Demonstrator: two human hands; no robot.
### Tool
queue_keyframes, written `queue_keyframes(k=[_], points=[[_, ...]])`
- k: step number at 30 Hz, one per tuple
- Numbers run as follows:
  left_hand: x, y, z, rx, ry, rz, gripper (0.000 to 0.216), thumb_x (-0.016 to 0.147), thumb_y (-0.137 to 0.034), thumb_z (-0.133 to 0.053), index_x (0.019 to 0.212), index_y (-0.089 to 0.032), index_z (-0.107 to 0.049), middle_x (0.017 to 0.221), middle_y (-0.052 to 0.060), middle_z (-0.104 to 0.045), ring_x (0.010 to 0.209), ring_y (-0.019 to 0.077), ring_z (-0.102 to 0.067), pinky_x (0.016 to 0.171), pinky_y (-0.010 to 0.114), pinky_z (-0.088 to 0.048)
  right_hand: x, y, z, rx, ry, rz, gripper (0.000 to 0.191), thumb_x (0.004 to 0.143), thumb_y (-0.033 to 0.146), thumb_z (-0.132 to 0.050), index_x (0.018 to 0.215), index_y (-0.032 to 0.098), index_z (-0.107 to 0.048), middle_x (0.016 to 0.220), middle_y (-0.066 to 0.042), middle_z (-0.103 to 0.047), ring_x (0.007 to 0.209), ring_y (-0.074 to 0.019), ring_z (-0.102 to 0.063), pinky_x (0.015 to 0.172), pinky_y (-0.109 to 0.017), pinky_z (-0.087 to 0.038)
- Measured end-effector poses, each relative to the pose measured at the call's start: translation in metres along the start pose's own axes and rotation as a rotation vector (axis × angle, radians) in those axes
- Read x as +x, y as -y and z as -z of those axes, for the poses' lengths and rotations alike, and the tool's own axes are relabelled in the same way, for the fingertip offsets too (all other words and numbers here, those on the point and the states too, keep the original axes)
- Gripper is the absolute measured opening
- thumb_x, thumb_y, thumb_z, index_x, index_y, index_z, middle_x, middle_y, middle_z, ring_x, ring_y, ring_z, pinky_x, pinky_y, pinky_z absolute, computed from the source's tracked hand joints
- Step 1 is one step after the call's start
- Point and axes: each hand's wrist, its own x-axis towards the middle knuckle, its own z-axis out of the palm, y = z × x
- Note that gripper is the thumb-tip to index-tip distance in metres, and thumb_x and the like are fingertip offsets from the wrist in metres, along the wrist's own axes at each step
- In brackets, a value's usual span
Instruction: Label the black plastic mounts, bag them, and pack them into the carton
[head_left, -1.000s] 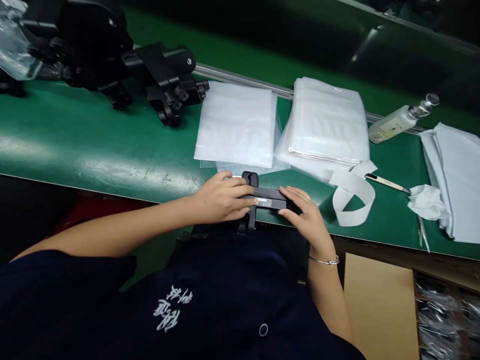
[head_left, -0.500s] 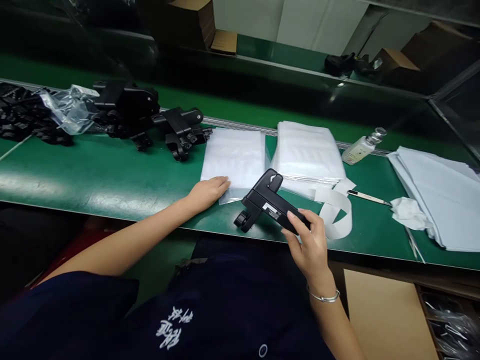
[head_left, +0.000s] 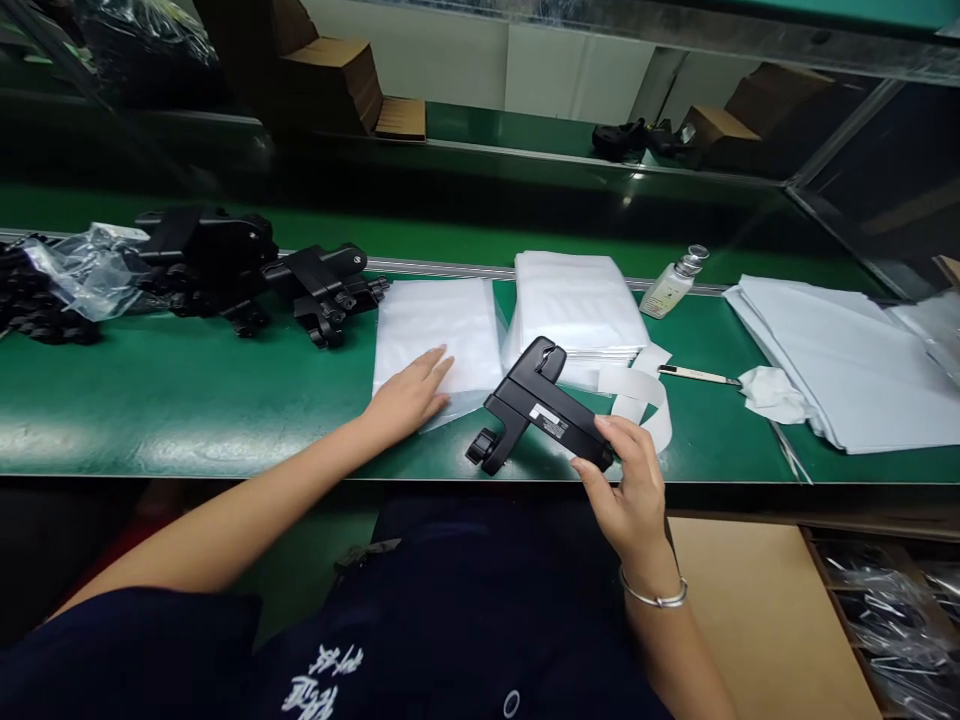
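My right hand grips one end of a black plastic bracket-like device, thumb on one side and fingers on the other. The device carries a white printed label and is held tilted over the bench's front edge. Fingers apart, my left hand rests on the lower left part of a flat white plastic bag. Right of that bag sits a thick stack of white bags. A curled white strip of label backing lies behind the right hand.
More black devices and a crumpled clear bag occupy the left of the green bench. To the right are a bottle, a cutter knife, tweezers, crumpled tissue and white sheets.
My left hand has slid further onto the white bag, its fingers more spread. The right hand still holds the black device in nearly the same pose. The view has shifted to the right.
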Motion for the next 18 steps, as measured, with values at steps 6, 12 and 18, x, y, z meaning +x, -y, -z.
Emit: queue_keyframes(k=[6, 12, 18], points=[[0.013, 0.027, -0.010, -0.004, 0.087, 0.049, 0.040, 0.094, -0.024, -0.039, 0.125, -0.019, -0.063, 0.136, 0.009, -0.063, 0.131, 0.0269, -0.055, 0.106, 0.042, -0.050, -0.004, -0.002, 0.005, -0.011, -0.037, -0.033, 0.058, 0.090, 0.021, -0.063, 0.143, 0.033, -0.044, 0.116, -0.010, -0.060, 0.109, -0.0268, -0.060, 0.088, -0.047, -0.057], [-0.007, 0.026, -0.004, 0.100, 0.093, -0.070, 0.037, 0.095, -0.027, -0.040, 0.123, -0.021, -0.064, 0.133, 0.012, -0.064, 0.127, 0.0297, -0.058, 0.101, 0.044, -0.053, -0.006, -0.006, 0.014, -0.047, -0.078, -0.023, 0.060, 0.089, 0.020, -0.065, 0.143, 0.033, -0.044, 0.116, -0.010, -0.060, 0.108, -0.0274, -0.061, 0.089, -0.048, -0.057], [-0.009, 0.036, 0.007, 0.193, 0.130, 0.000, 0.043, 0.086, -0.009, -0.036, 0.119, -0.019, -0.063, 0.120, 0.017, -0.068, 0.113, 0.0302, -0.063, 0.082, 0.041, -0.057, -0.008, -0.006, 0.016, 0.018, -0.126, -0.149, 0.051, 0.089, 0.023, -0.065, 0.138, 0.032, -0.053, 0.119, -0.010, -0.062, 0.112, -0.0267, -0.061, 0.093, -0.047, -0.055]])
